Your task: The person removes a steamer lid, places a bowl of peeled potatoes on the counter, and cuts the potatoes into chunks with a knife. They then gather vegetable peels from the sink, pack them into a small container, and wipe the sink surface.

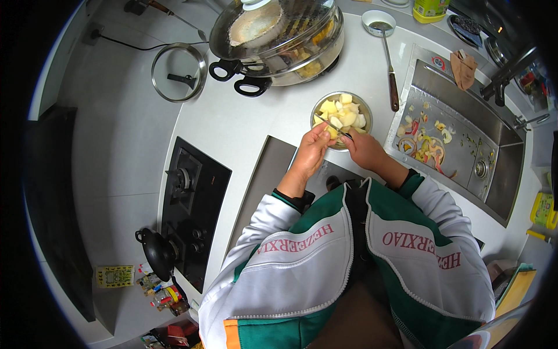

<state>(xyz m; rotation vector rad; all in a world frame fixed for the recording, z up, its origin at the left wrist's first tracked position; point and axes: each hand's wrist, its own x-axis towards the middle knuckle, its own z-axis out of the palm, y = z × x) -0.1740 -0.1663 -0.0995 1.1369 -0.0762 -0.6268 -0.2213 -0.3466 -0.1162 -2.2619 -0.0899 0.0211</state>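
A round metal bowl [368, 111] holds many pale yellow cut chunks [347, 110], a fruit or vegetable I cannot name for certain. Just above its near rim, my left hand [311, 152] pinches a yellow chunk [332, 132] between thumb and fingers. My right hand [368, 152] is closed round the dark handle of a small knife [337, 128]. The knife's blade points up and left, against or very close to the held chunk. Both hands meet at the bowl's near side, and the fingers partly hide the blade.
To the right, a steel sink [505, 157] contains scattered peels [430, 148]. A large steamer pot [290, 55] with a glass lid stands at the back left. A long-handled ladle [393, 87] rests in a white bowl [372, 17]. Left is a black gas hob [200, 221] with a wok [156, 251].
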